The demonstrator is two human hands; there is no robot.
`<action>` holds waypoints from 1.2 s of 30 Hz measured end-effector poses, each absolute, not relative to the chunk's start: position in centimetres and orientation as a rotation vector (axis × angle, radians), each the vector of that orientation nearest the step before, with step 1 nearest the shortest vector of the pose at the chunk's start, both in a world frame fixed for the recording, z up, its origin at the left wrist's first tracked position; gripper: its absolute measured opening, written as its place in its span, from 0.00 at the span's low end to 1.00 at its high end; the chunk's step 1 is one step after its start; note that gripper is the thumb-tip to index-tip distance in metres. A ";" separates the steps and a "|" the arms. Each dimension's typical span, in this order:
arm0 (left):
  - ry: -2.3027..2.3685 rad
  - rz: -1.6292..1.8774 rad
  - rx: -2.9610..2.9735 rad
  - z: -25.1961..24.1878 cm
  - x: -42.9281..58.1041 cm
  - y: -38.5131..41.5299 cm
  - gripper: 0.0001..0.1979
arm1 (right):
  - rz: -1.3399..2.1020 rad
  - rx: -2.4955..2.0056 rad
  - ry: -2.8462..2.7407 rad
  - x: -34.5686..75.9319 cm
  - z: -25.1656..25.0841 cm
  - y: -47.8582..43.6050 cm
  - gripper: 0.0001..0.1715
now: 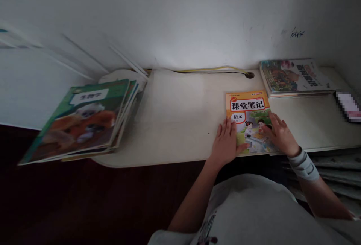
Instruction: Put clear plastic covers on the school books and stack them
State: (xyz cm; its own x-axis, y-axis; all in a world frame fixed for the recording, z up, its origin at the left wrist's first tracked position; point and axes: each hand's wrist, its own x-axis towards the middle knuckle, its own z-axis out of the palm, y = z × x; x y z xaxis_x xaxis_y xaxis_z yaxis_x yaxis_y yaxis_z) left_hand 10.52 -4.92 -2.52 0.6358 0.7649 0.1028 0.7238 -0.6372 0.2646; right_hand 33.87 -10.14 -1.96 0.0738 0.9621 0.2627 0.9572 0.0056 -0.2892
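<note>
An orange-topped book (255, 115) with a cartoon of children on its cover lies closed near the front edge of the white table (175, 117). My left hand (226, 141) rests at the book's left edge, fingers stretched out and pointing away from me, thumb over the cover. At the right edge lies my right hand (282, 134), its fingers extended and its thumb across the cover picture. Both hands touch the book with flat, open fingers. A grey wristband (303, 165) wraps my right wrist.
On the left, a stack of books with a green cover (81, 120) overhangs the table's front edge. Another book stack (296, 75) sits at the back right, near a phone (348, 105). A yellow cable (211, 69) runs along the wall to a hole (249, 75).
</note>
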 end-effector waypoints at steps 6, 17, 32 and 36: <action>1.158 0.361 2.547 -2.4 10.2 -4.7 0.47 | 0.313 -1.490 -2.089 32.6 4.7 -9.3 0.36; 1.468 0.830 2.174 -1.9 4.9 -4.4 0.25 | 0.117 -1.056 -2.759 24.4 2.5 -1.6 0.36; 1.816 0.494 2.350 -2.5 3.6 -3.6 0.22 | 0.087 -0.794 -2.850 22.6 1.5 -0.6 0.29; 1.785 0.560 2.357 -3.0 3.3 -3.7 0.20 | 0.155 -0.786 -2.835 21.1 1.3 -0.2 0.27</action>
